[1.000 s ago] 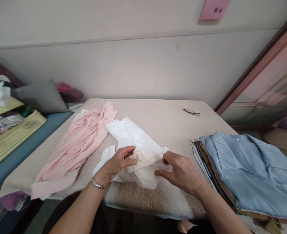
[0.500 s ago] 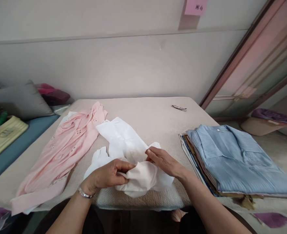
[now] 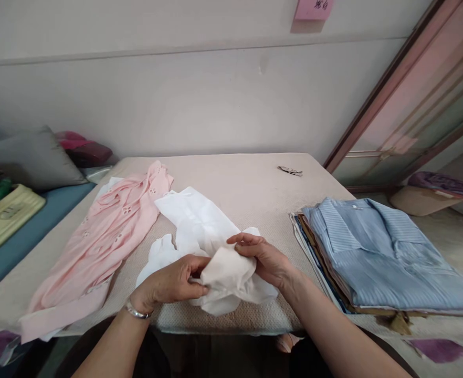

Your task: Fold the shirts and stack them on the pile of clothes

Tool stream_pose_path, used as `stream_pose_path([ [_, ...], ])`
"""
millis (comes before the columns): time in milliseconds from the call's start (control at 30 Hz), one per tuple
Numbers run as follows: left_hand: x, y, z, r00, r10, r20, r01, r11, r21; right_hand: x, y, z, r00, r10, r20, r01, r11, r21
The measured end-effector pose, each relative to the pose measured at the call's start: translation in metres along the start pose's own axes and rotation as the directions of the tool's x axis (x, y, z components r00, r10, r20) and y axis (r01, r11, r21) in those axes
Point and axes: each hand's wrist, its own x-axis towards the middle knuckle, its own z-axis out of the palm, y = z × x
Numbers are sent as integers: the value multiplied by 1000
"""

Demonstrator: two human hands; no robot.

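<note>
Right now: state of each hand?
Left hand: closed, gripping the white garment.
Right hand: closed, pinching the same garment.

Bare forearms, a silver bracelet on the left wrist.

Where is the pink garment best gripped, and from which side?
Probably the plain band at the near end of the pink garment, coming from the near-left edge of the table: it lies flat and reaches that edge, so fingers could slide under. The far end is bunched beside the white garment that the left hand and right hand hold.
</note>
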Motion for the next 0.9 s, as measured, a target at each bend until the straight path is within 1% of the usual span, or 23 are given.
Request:
stream_pose_path([
  [100, -1, -3, -4, 997, -49, -57, 50, 999, 15, 2, -2, -7, 994, -72, -84, 84, 987, 140],
  [167, -1, -4, -6, 994, -57, -91, 59, 998, 22, 2, -4, -11, 993, -77, -88, 91, 981, 169],
  [267, -2, -4, -7, 995, -36, -94, 37, 999, 12, -1, -7, -15, 1000, -12, -6, 13, 989, 150],
  [333, -3, -6, -7, 996, -45, -81, 46, 999, 19, -3, -7, -15, 997, 55, 63, -62, 991, 119],
  [400, -3, -7, -7, 995, -62, -75, 65, 997, 40, -4, -8, -14, 990, 102, 100, -112, 989, 97],
  [467, -3, -8, -6, 996, -64, -68, 68, 996, 57, -4, -7, -11, 987, 113, 114, -124, 988, 89],
  [600, -2, -6, -2, 998, -45, -52, 48, 997, 68, 1, -1, -3, 989, 72, 131, -88, 990, 115],
  [700, -2, -3, -1, 997, -57, -59, 61, 995, 75, 6, 4, -2, 997, 37, 65, -47, 986, 161],
  [833, -4, -1, -5, 986, -84, -146, 94, 994, 60, 9, 6, -7, 997, -42, -72, 56, 977, 205],
  [900, -5, -1, -8, 981, -81, -179, 88, 996, 32, 9, 6, -10, 992, -63, -108, 84, 975, 205],
])
